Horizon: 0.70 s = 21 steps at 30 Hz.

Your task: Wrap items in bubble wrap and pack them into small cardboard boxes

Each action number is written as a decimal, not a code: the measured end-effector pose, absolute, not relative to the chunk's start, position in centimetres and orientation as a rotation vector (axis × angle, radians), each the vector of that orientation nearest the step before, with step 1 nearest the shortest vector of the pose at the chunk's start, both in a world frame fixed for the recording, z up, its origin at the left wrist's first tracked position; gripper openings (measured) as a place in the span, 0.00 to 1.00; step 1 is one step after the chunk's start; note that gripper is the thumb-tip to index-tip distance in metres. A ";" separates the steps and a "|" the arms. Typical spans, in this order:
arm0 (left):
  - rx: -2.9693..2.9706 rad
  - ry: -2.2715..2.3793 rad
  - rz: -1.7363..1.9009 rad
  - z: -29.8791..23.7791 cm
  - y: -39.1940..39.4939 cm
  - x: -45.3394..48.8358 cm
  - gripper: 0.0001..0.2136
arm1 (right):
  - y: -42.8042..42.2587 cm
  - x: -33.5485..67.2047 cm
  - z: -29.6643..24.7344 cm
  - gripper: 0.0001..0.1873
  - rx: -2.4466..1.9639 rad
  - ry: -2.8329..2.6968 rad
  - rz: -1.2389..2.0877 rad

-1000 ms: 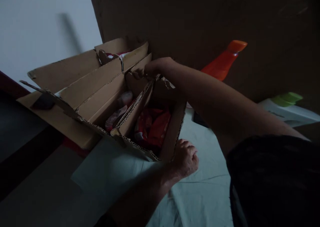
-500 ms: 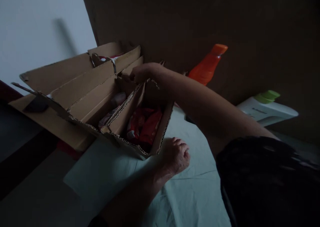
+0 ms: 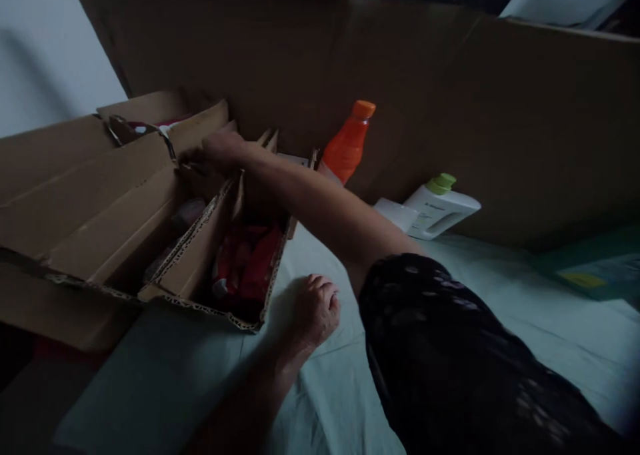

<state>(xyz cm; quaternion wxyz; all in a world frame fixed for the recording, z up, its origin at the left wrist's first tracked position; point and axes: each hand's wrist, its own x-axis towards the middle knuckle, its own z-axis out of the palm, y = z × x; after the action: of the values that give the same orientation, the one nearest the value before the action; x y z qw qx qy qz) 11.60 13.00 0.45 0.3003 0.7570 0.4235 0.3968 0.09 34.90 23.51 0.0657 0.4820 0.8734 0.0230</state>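
Cardboard box point(image 3: 125, 215) | right hand point(image 3: 220, 151) was at its far end; couldn't tell grip | red packet point(image 3: 253, 261) lay in its right compartment | left hand point(image 3: 317, 311) was fisted right of box; contents unseen | hard pressing risked buckling divider point(image 3: 205, 248)

Carton point(image 3: 115, 181): plain brown, at 9 o'clock
Packet point(image 3: 250, 258): red, with a whitish patch, toward 8
Bottle point(image 3: 343, 151): orange-red, at 1
Bottle cap point(image 3: 364, 110): brighter orange
Jug point(image 3: 433, 211): white, dark lettering, at 3
Jug cap point(image 3: 442, 183): lime green
Container point(image 3: 600, 268): dark green, yellow patch, just past 3
Sleeve point(image 3: 440, 341): black, scattered pale marks, between 4 and 5
Cloth point(image 3: 330, 401): pale blue-green, at 6
Wall point(image 3: 35, 61): pale blue-grey, at 10
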 end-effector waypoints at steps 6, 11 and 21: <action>2.023 1.171 1.074 0.0 12.9 12.0 0.09 | 30.3 13.1 28.3 0.10 1.783 3.159 0.096; 2.052 1.194 1.081 0.0 12.7 12.1 0.09 | 23.8 26.6 23.1 0.21 2.601 2.761 0.047; 2.104 1.204 1.010 0.6 12.8 11.9 0.10 | 20.4 33.8 16.6 0.16 2.729 2.298 -0.372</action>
<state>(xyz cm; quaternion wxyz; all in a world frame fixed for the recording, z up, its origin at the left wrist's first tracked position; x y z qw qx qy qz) 11.87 12.83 0.57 0.2549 0.7748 0.4433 0.3718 33.84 20.43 16.59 -0.2207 0.7420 0.6249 -0.1011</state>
